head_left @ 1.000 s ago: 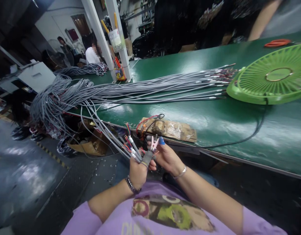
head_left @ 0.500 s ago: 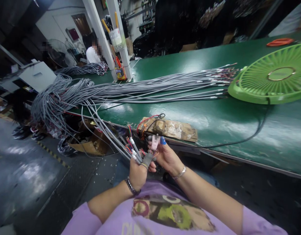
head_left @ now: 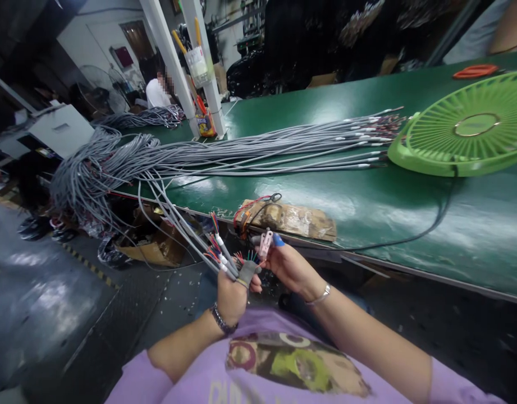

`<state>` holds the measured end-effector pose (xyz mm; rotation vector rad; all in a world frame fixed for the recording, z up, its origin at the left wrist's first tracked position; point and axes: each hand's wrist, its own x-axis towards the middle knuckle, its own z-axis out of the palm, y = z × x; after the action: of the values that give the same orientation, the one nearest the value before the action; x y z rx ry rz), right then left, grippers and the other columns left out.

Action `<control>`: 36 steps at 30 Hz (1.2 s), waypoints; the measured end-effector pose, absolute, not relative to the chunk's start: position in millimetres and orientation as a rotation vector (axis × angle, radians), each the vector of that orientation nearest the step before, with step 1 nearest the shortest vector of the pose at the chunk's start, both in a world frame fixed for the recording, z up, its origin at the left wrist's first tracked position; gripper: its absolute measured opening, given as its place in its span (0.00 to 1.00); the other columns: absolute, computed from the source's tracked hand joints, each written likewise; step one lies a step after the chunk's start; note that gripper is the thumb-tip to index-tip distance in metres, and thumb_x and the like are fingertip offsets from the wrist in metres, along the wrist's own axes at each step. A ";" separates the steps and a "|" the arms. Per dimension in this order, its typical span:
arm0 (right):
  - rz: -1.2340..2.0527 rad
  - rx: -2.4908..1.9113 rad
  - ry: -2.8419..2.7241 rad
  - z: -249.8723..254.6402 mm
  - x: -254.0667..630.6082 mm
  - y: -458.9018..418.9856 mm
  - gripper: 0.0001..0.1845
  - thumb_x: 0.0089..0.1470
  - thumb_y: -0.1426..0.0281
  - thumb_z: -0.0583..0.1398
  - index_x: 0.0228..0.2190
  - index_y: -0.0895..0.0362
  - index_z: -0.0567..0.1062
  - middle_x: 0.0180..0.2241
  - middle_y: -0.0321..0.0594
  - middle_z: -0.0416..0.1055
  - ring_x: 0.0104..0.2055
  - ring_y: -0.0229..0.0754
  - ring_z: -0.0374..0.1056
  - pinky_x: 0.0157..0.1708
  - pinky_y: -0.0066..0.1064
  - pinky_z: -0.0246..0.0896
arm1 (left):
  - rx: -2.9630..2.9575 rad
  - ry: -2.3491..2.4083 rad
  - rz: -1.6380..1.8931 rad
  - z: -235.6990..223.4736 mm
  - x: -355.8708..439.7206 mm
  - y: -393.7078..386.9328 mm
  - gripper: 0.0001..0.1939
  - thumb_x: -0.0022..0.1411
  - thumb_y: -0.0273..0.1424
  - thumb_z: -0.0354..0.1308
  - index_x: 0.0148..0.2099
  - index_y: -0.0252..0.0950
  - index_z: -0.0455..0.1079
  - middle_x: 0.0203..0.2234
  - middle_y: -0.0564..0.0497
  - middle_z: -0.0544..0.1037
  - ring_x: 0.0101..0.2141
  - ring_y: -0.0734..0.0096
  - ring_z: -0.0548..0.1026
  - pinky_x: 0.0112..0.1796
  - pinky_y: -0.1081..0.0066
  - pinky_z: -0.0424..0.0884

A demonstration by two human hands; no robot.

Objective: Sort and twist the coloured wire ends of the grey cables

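Note:
My left hand [head_left: 232,297] is closed around several grey cables [head_left: 186,233] near their ends. Coloured inner wires [head_left: 215,249] fan out above that fist, and a grey cover wraps its thumb. Close beside it, my right hand [head_left: 296,272] pinches a small pink clip-like tool [head_left: 265,245]; a blue cover sits on the thumb. Thin bared wires lie between the two hands, some reaching the right fingertips. Whether the tool touches a wire I cannot tell.
A big bundle of grey cables [head_left: 241,148] runs along the green table [head_left: 367,196]. At the edge lies a taped wooden block [head_left: 300,219] with wires. A green fan [head_left: 460,129] stands right; orange-handled scissors [head_left: 475,71] lie behind it. A cardboard box [head_left: 157,249] is below.
My left hand has shifted slightly left with the cables, widening the gap between the hands. More coloured wire ends show above its thumb. The pink tool stays in my right hand.

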<state>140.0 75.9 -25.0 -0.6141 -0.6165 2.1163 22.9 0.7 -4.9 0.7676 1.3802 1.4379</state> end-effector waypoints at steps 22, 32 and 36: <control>2.143 -0.447 -0.600 -32.1 139.7 78.9 0.17 0.48 0.59 0.66 0.39 0.53 0.77 0.31 0.39 0.76 0.32 0.43 0.69 0.30 0.35 0.64 | 0.776 1.410 1.420 -2.4 30.3 8.2 0.26 0.44 0.53 0.65 0.27 0.33 0.70 0.14 0.54 0.74 0.14 0.76 0.70 0.17 0.75 0.71; 2.112 -0.435 -0.626 -40.4 137.8 79.9 0.16 0.51 0.57 0.64 0.39 0.54 0.76 0.33 0.40 0.77 0.31 0.42 0.69 0.28 0.34 0.63 | 0.748 1.453 1.372 1.9 31.1 6.4 0.26 0.41 0.52 0.67 0.26 0.34 0.68 0.12 0.55 0.72 0.13 0.76 0.69 0.16 0.75 0.70; 2.068 -0.545 -0.657 -36.7 137.5 79.0 0.18 0.48 0.55 0.66 0.36 0.54 0.76 0.33 0.40 0.77 0.31 0.42 0.69 0.28 0.33 0.62 | 0.734 1.450 1.376 1.8 31.6 6.6 0.25 0.41 0.51 0.68 0.26 0.34 0.68 0.12 0.55 0.72 0.13 0.76 0.69 0.16 0.76 0.70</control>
<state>137.5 79.0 -36.7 -0.5450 -0.6572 2.0678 31.6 6.6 1.8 0.7340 1.4498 1.3756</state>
